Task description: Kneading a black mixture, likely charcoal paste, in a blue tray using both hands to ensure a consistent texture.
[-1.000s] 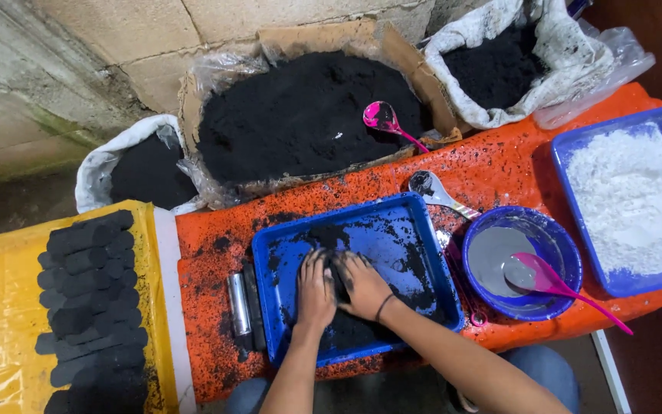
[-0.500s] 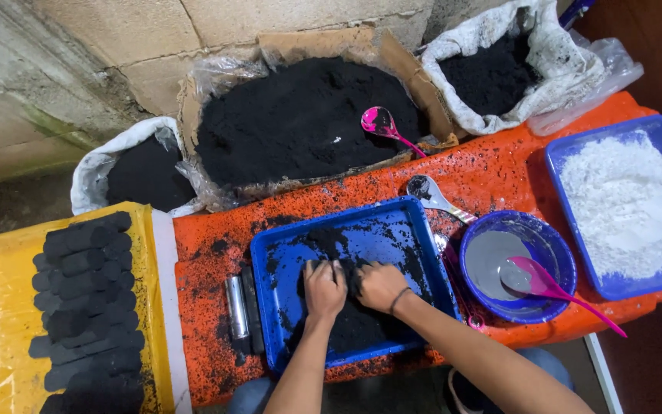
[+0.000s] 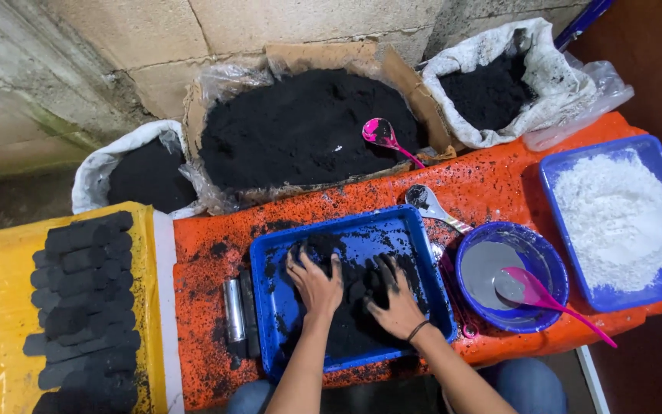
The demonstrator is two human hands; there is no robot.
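Observation:
A blue rectangular tray (image 3: 270, 264) sits on an orange table (image 3: 208, 276) and holds a heap of black powder mix (image 3: 350, 322). My left hand (image 3: 314, 282) lies flat on the heap, fingers spread and blackened. My right hand (image 3: 394, 303), with a dark band on the wrist, presses into the mix beside it, fingers apart. Both palms face down. Neither hand grips a separate object.
A metal tube mould (image 3: 234, 310) lies left of the tray. A blue bowl (image 3: 544, 264) with grey liquid holds a pink spoon (image 3: 545, 297). A metal spoon (image 3: 430, 207), a blue tray of white powder (image 3: 614, 218), a box of black powder (image 3: 300, 130), sacks (image 3: 499, 84), black briquettes (image 3: 82, 307) surround.
Both hands slid forward across the tray from its near part toward the far edge, pushing the black mix. The fingers have spread wider.

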